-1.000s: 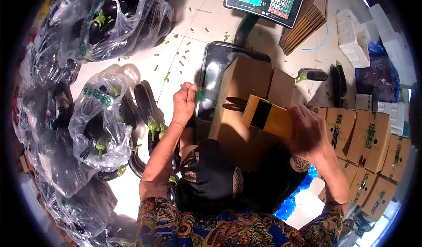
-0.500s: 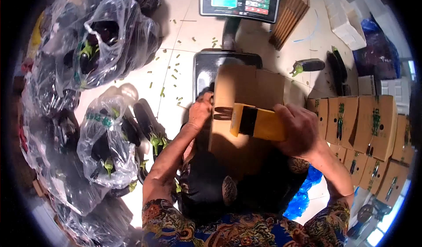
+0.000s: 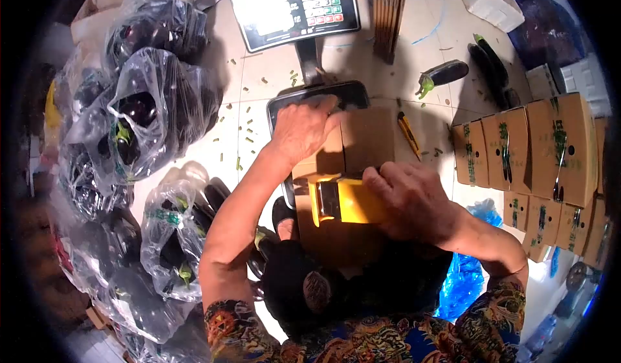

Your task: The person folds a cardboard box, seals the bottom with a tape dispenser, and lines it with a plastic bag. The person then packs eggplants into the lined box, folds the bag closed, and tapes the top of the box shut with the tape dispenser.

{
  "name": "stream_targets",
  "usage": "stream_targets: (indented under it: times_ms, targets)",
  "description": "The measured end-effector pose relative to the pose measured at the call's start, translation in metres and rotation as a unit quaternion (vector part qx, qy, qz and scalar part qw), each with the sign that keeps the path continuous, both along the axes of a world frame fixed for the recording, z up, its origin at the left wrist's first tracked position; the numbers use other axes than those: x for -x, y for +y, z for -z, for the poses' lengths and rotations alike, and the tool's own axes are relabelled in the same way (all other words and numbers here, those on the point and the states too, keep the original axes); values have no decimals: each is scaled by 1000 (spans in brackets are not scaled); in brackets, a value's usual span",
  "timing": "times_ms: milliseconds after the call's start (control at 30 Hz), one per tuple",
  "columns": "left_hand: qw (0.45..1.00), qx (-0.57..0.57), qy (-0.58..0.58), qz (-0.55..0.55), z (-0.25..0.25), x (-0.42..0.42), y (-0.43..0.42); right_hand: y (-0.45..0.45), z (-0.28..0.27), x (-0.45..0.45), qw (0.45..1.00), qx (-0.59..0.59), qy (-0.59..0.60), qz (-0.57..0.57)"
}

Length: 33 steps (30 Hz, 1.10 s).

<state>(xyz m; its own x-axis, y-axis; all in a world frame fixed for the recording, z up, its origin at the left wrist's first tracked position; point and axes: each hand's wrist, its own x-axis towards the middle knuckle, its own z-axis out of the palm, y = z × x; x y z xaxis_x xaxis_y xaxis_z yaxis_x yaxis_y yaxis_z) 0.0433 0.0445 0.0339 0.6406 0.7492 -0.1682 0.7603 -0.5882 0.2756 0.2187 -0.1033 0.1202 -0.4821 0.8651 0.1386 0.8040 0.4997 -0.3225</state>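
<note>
A cardboard box [image 3: 367,140] lies in front of me, over the near part of a black scale platform [image 3: 354,96]. My left hand [image 3: 301,129] is at its far left end, thumb and fingers around the cardboard edge; the fingertips are partly hidden. In my right hand [image 3: 414,201] is a yellow tape dispenser [image 3: 359,201] with a dark roll, held over the middle of the box.
The scale's display [image 3: 294,10] stands beyond the platform. An orange utility knife [image 3: 409,135] lies right of the box, near loose eggplants [image 3: 446,73]. Plastic bags of eggplants [image 3: 162,98] crowd the left. Packed cartons [image 3: 559,149] are stacked on the right; folded cardboard [image 3: 388,14] stands behind.
My left hand has moved from the box's left side to its far end. The tape dispenser has come slightly nearer and left. The view has shifted, and the utility knife now shows.
</note>
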Motion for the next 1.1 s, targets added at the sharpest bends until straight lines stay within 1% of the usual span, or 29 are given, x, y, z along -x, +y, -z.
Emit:
stream_targets:
  times_ms: [67,100,133,233,333,400,433,467,533,633,700,733,833,1033,1100]
  targets:
    - [995,-48,-69,55,8,-2,-2,0,4,1,999,-34,15,-17]
    - [989,-70,-104,81,12,-3,-2,0,3,0,1000,-21,17,-10]
    - [995,-42,-63,70,10,-8,-1,0,2,-1,1000,-8,20,-2]
    - [998,-22,-15,57,2,-16,-3,-1,-1,-3,1000,23,11,9]
    - [982,-73,-145,95,18,-12,-3,5,-5,-3,999,49,15,-3]
    - [969,-96,-193,121,26,-11,-1,4,-4,-5,998,54,28,-5]
    - [961,-108,-216,134,22,-12,1,4,-1,-5,998,49,39,-1]
    - [972,-98,-152,148,18,-14,2,4,2,-4,998,46,51,2]
    - [981,-80,-26,174,7,-27,7,2,3,-2,999,36,35,7]
    - [975,1,-24,221,-4,-56,17,2,0,-4,999,36,19,11]
    - [944,-14,-172,280,26,-68,23,3,-1,-6,999,43,18,11]
    - [920,-22,-244,304,29,-71,24,4,-1,-6,999,45,21,9]
    - [928,121,-224,272,32,-71,30,4,-2,-5,999,43,19,7]
    - [935,70,-227,263,30,-72,26,3,-11,-8,998,66,12,-3]
    - [933,77,-233,262,31,-71,26,4,-13,-12,997,75,12,-12]
